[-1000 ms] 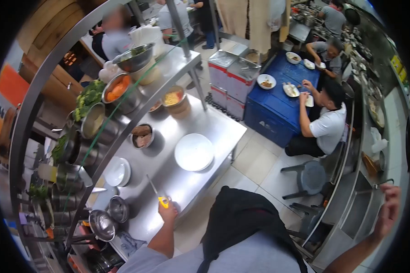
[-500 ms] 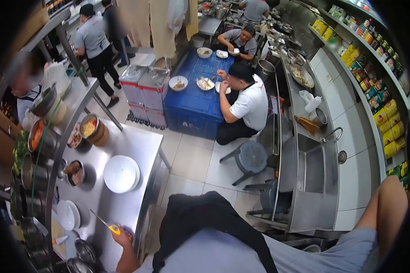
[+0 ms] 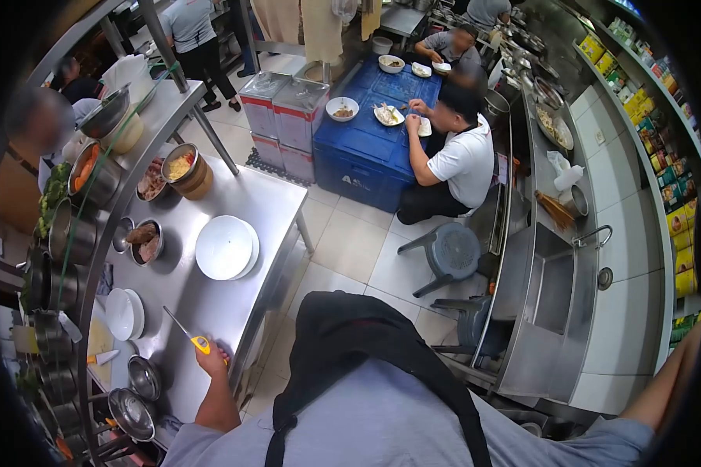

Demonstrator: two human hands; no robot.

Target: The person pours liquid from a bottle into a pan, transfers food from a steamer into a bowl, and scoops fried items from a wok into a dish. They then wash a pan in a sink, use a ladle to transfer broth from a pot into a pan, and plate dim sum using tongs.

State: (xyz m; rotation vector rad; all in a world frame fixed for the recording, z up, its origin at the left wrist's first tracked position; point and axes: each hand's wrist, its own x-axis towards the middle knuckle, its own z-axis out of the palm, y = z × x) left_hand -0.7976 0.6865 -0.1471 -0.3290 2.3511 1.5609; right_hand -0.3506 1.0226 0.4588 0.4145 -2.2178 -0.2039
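My left hand (image 3: 213, 359) is closed around the yellow handle of a slim metal-tipped tool (image 3: 200, 342) over the steel table (image 3: 276, 226). The tool points up and left. Beyond it sit stacked white plates (image 3: 224, 247), and to its left are white bowls (image 3: 122, 314). Metal lids (image 3: 142, 377) are close by on the left. My right forearm (image 3: 666, 381) shows at the lower right edge, but the hand on it is out of frame.
A person (image 3: 463, 163) in white sits at a blue chest (image 3: 358, 175) with food dishes; another person (image 3: 453, 54) sits behind. Grey stools (image 3: 444, 253) stand before the steel sink (image 3: 553, 284). Pots line the left shelf (image 3: 163, 101). Stocked shelves (image 3: 666, 241) are at right.
The view has shifted, so the table and chest appear further right. My left hand still holds the yellow-handled tool. The right arm shows lower at the edge.
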